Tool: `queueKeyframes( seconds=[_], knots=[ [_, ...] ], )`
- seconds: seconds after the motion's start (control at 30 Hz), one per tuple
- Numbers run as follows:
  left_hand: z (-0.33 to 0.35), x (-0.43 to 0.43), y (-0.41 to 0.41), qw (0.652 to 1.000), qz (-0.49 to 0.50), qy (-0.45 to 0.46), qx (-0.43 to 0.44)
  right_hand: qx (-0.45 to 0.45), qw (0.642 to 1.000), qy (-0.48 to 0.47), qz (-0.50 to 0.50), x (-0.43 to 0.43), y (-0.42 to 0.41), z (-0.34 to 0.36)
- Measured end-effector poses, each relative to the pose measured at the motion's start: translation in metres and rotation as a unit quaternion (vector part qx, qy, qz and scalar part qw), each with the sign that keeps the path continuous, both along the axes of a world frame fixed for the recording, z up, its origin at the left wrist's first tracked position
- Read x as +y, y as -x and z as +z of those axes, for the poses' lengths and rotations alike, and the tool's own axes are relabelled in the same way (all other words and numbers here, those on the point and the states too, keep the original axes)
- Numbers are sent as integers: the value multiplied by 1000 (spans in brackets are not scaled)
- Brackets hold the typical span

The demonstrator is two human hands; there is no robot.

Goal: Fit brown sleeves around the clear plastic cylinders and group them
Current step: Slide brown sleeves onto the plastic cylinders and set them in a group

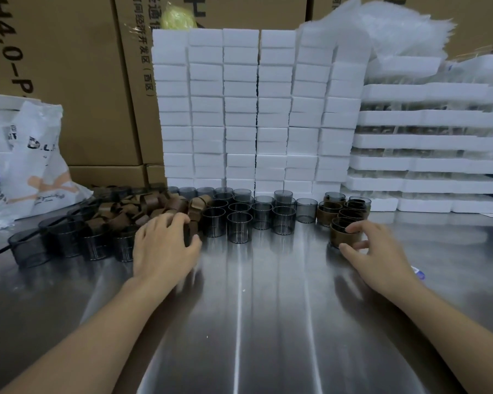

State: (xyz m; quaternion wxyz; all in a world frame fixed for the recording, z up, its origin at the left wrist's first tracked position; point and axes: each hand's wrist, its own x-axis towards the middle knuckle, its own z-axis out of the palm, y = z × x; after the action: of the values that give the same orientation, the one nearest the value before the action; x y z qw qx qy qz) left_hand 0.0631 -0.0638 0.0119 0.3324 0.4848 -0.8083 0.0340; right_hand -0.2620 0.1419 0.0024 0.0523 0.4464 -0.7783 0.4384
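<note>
Steel table, head view.

Right hand: index tip on the top rim and thumb low on the near wall of 1 sleeved cylinder, pinching it; the other fingers are loosely spread. The cylinder stands upright on the table, long axis vertical, mouth up, at 10 o'clock from the palm.

The finished group of sleeved cylinders stands at 12 o'clock from the held one, touching or just beside it; I cannot tell which.

Left hand: fingers curled, thumb opposed, around a dark piece at the pile's edge. It looks like a bare cylinder, but the fingers hide most of it.

The loose brown sleeves lie in a heap at 11 o'clock from the left hand. The bare cylinders stand upright at 1 to 2 o'clock, between the 2 hands.

Judgement: the sleeving of this unit looks done and grouping is the step in hand. The move turns on a short push toward 12 o'clock by the right hand, which is the nearer one. The left hand is nearer the stock for the next unit.

Behind: stacked white foam blocks.
</note>
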Motion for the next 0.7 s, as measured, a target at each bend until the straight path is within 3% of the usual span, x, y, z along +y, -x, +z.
queueKeyframes(
  seconds=[0.07, 0.2, 0.33, 0.47, 0.7],
  knots=[
    [-2, 0, 2, 998, -24, -46, 19, -3, 1000, 4, 1, 0, 0, -1],
    [-1, 13, 17, 979, -164, -83, 88, -1, 1000, 6, 4, -1, -1, -2],
    [-6, 23, 28, 958, -214, -144, 123, 10, 1000, 17, 17, -2, -5, 0],
    [-11, 23, 30, 944, -260, -179, 95, 11, 997, 23, 76, -6, -24, -2],
    [-15, 37, 45, 902, -344, -252, 62, -19, 978, -81, 193, -11, -58, -5]
  ],
)
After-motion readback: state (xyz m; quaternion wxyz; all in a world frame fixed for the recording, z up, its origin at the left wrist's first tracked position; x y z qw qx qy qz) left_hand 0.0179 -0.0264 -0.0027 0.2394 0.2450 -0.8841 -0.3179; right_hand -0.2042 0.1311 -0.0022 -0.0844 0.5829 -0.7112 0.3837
